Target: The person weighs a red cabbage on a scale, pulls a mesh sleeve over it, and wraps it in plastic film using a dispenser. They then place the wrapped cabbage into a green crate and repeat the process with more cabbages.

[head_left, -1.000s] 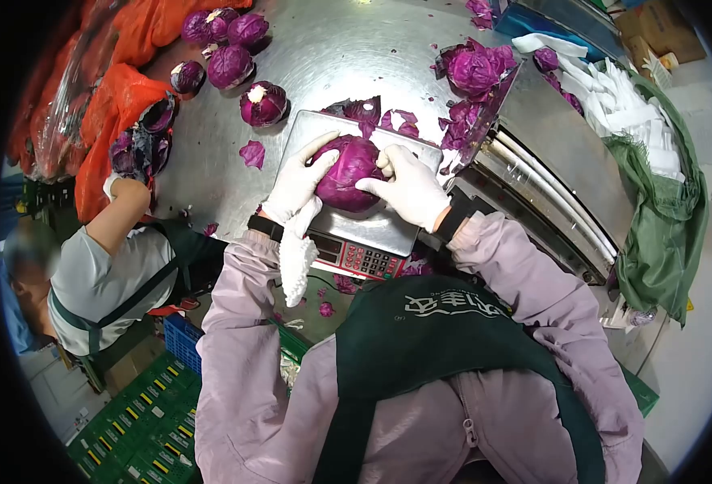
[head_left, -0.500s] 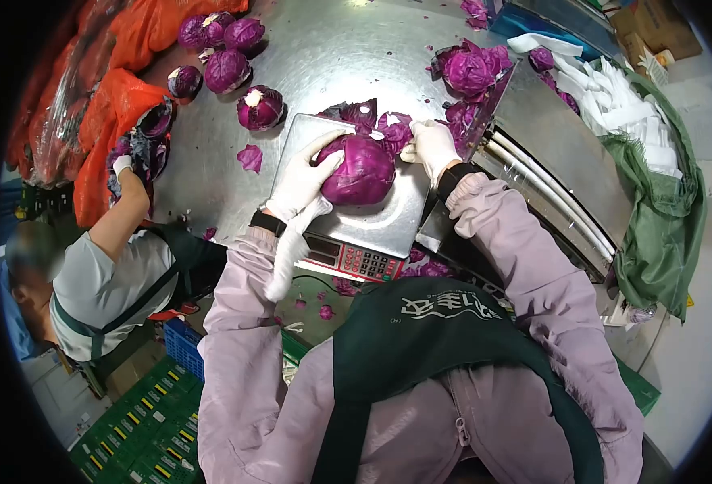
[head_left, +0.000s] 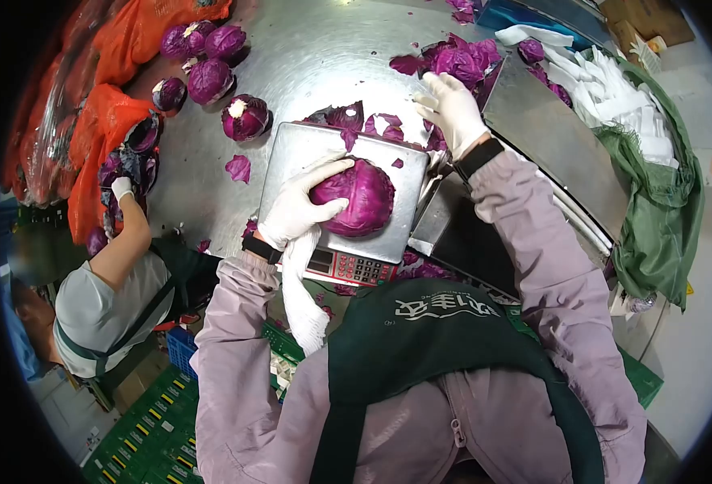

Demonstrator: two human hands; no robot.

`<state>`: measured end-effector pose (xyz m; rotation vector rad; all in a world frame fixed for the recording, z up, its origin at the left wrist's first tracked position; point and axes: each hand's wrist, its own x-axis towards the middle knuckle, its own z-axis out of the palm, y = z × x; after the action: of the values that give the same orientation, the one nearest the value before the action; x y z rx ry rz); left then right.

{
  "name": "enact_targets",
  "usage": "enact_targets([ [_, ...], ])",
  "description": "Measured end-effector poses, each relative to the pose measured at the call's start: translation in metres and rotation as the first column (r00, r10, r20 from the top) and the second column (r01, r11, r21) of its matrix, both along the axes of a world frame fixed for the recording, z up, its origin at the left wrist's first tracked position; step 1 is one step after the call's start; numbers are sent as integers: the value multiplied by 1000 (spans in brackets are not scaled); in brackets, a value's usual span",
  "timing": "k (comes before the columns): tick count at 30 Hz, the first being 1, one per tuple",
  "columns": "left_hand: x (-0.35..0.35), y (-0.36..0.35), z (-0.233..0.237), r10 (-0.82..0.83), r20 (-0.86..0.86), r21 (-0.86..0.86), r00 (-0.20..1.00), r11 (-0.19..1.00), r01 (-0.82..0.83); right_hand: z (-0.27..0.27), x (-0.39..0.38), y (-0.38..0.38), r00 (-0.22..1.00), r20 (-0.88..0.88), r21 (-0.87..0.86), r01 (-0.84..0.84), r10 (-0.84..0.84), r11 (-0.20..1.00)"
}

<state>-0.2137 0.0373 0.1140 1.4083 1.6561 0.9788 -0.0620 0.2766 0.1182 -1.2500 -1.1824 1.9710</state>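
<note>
A round red cabbage (head_left: pixel 364 198) rests on the metal plate of a scale (head_left: pixel 291 149) with a red keypad. My left hand (head_left: pixel 301 203), in a white glove, grips the cabbage's left side, and a white net sleeve (head_left: pixel 303 302) hangs from that hand. To the upper right, my right hand (head_left: pixel 451 109), also gloved, is raised with its fingers apart and nothing in it. It is close to a pile of loose purple leaves (head_left: pixel 465 60). Torn leaves (head_left: pixel 344 117) lie along the scale's back edge.
Several cabbages (head_left: pixel 211 81) sit on the metal table (head_left: pixel 316 48). At left, a co-worker's gloved hand (head_left: pixel 122 188) touches cabbages by orange net bags (head_left: pixel 90 121). A metal machine (head_left: pixel 562 137) and a green sack (head_left: pixel 662 234) of white nets stand at right.
My right hand has moved away from the cabbage toward the leaf pile, and its fingers have spread. The cabbage sits slightly lower in view, with its leaf surface smoother at the top right.
</note>
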Motion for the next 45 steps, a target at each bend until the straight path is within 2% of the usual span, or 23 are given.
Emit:
enact_targets([
  [2, -5, -2, -12, 56, 72, 4, 996, 998, -56, -5, 11, -17, 987, 79, 153, -150, 139, 977],
  [3, -7, -3, -14, 53, 72, 0, 996, 999, -53, -10, 13, -30, 953, 207, 191, -261, 221, 946],
  [4, -7, -3, -15, 77, 140, -4, 987, 997, -77, -9, 14, -42, 839, 400, 233, -483, 370, 844],
  [5, -8, -5, -15, 99, 206, -12, 973, 995, -99, -8, 19, -57, 775, 426, 107, -555, 467, 825],
  [6, -9, -8, -18, 86, 205, -19, 975, 996, -84, -36, 23, -67, 709, 433, 115, -656, 557, 746],
  [7, -9, -10, -19, 82, 204, -25, 976, 997, -79, -32, 22, -81, 665, 532, 218, -705, 524, 675],
  [9, -7, -19, -21, 112, 242, -10, 964, 994, -113, -24, 22, -93, 707, 373, 11, -651, 600, 759],
  [10, -11, -27, -24, 100, 256, -46, 961, 995, -91, -28, 26, -93, 751, 213, -16, -637, 625, 770],
  [11, -8, -34, -28, 103, 249, -52, 963, 994, -93, -28, 27, -96, 751, 205, -16, -639, 628, 769],
  [13, -6, -44, -30, 254, 415, -92, 874, 967, -237, -20, 24, -102, 759, 101, 20, -648, 643, 761],
  [14, -8, -47, -31, 218, 310, -87, 926, 976, -201, -17, 22, -104, 736, 157, 71, -674, 659, 736],
  [18, 4, -48, -28, 336, 353, -123, 873, 942, -313, -21, 18, -104, 672, 307, 280, -740, 674, 611],
  [21, 3, -51, -33, 344, 388, -104, 855, 938, -330, -26, 18, -103, 717, 95, 113, -697, 691, 708],
  [23, 0, -54, -39, 325, 356, -69, 876, 944, -322, -29, 21, -108, 723, 71, 110, -691, 688, 715],
  [25, -1, -55, -45, 321, 431, -38, 843, 940, -338, -38, 23, -115, 776, -41, -65, -631, 630, 773],
  [27, -2, -56, -47, 308, 414, -22, 856, 944, -329, -35, 21, -120, 787, -69, -44, -617, 613, 786],
  [29, -2, -55, -45, 319, 405, -41, 857, 943, -331, -22, 17, -119, 765, 166, -1, -631, 622, 776],
  [30, 0, -53, -42, 322, 421, -33, 848, 940, -340, -12, 16, -116, 710, 308, 142, -693, 633, 707],
  [31, 1, -51, -40, 326, 419, -31, 848, 938, -345, -5, 13, -116, 708, 306, 145, -696, 637, 703],
  [33, 1, -48, -40, 298, 454, -27, 840, 947, -321, 6, 10, -117, 595, 578, 308, -792, 558, 527],
  [39, -2, -35, -39, 351, 443, -61, 825, 930, -363, -13, 7, -105, 562, 584, 346, -825, 586, 447],
  [41, -4, -28, -40, 364, 438, -74, 822, 926, -371, -31, 9, -102, 635, 474, 306, -768, 610, 562],
  [45, -7, -25, -45, 361, 498, -121, 789, 929, -349, -35, 11, -101, 665, 499, 371, -743, 555, 556],
])
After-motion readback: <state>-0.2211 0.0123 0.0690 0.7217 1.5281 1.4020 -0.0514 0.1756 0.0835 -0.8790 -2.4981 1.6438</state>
